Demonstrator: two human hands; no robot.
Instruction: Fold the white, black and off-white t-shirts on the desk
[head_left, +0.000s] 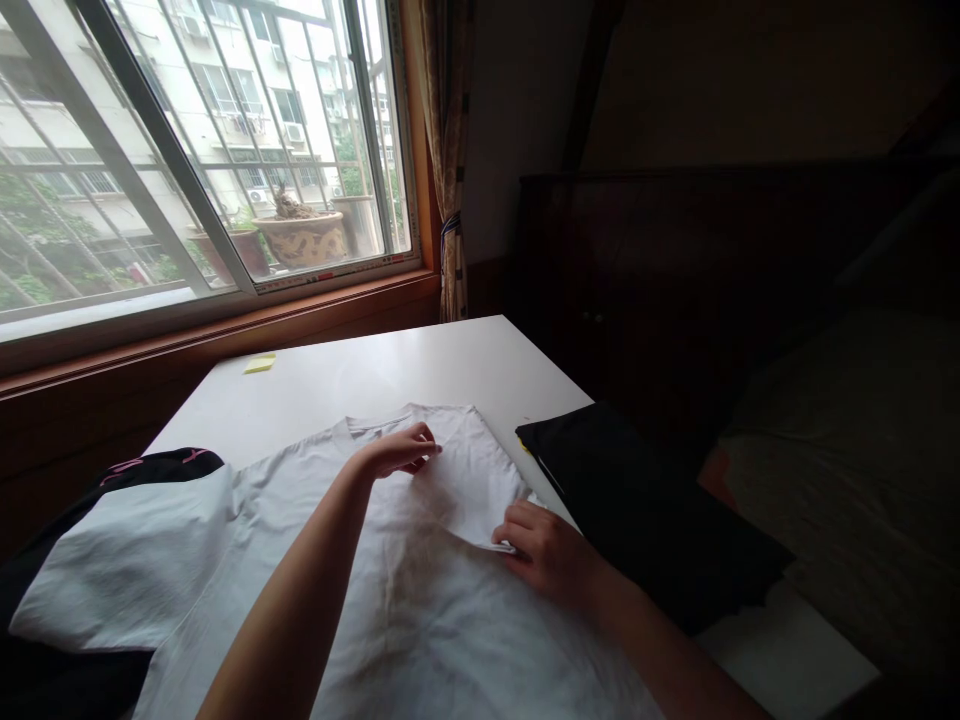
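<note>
A white T-shirt lies spread over the table with its collar toward the far side. My right hand is closed on the edge of the shirt's right sleeve, which is folded inward over the chest. Over the upper chest, just below the collar, is my left hand. Its fingers are loosely bent with no cloth visible between them. The shirt's left sleeve stretches out to the left, over a dark garment with pink markings.
Folded black cloth lies along the right side of the white table. A yellow sticky note is near the far left corner. Beyond are a barred window, a tied curtain and dark furniture.
</note>
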